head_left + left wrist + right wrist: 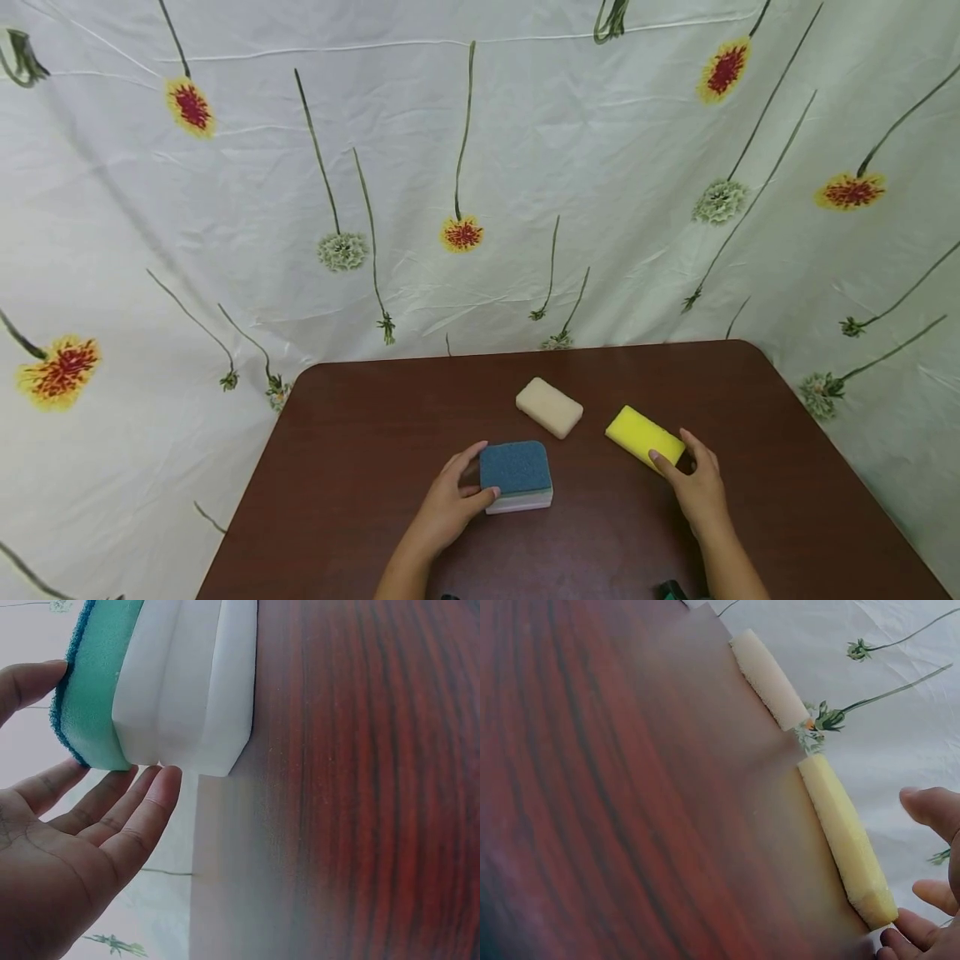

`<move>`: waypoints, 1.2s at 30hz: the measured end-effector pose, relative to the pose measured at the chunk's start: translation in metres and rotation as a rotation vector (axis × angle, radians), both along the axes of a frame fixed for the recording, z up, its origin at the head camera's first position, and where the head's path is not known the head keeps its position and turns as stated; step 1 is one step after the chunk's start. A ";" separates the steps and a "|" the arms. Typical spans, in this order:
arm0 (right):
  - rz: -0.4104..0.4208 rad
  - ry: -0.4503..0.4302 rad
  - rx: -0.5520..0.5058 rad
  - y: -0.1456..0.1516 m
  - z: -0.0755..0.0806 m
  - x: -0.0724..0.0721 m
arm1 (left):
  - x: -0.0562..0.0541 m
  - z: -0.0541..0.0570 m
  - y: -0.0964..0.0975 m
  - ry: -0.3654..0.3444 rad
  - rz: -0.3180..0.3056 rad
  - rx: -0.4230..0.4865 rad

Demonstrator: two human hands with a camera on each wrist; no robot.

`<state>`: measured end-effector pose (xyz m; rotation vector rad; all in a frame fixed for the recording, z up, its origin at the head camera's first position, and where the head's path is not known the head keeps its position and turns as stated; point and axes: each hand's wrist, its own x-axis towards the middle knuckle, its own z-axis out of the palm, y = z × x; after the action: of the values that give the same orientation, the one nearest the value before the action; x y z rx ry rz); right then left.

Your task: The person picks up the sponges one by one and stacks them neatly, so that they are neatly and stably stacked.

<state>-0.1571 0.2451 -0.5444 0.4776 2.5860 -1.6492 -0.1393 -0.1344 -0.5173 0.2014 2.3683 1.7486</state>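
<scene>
My left hand holds the left end of a green sponge with a blue scouring top, thumb at its near corner and index finger at its far corner. Beneath that sponge lie white sponges, stacked flat on the table; the lower fingers of the left hand reach the stack's end. My right hand is spread at the right end of a yellow sponge. In the right wrist view its thumb stands apart from the yellow sponge, while lower fingertips come close to its end; contact is unclear.
A cream sponge lies flat behind the others, between the stack and the yellow one. The dark brown table has rounded far corners. Behind it hangs a white cloth printed with flowers. A small dark green object shows at the bottom edge.
</scene>
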 end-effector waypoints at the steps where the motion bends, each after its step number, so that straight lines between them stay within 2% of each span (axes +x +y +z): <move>1: 0.002 -0.004 0.005 0.000 -0.001 0.000 | 0.000 0.000 0.000 -0.002 0.001 -0.001; 12: 0.036 -0.032 0.059 0.003 -0.008 -0.002 | -0.001 -0.004 0.001 0.011 -0.003 -0.042; 22: 0.068 -0.039 0.150 0.006 -0.010 -0.003 | -0.002 -0.005 0.001 0.005 -0.001 -0.036; 31: 0.077 -0.023 0.193 0.005 -0.008 -0.003 | -0.001 -0.003 0.000 -0.032 0.000 -0.014; 36: 0.072 -0.030 0.182 0.005 -0.008 -0.002 | -0.002 -0.004 0.000 -0.032 0.000 -0.015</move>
<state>-0.1593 0.2501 -0.5521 0.4078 2.7099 -1.3821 -0.1409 -0.1339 -0.5213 0.1705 2.3579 1.7206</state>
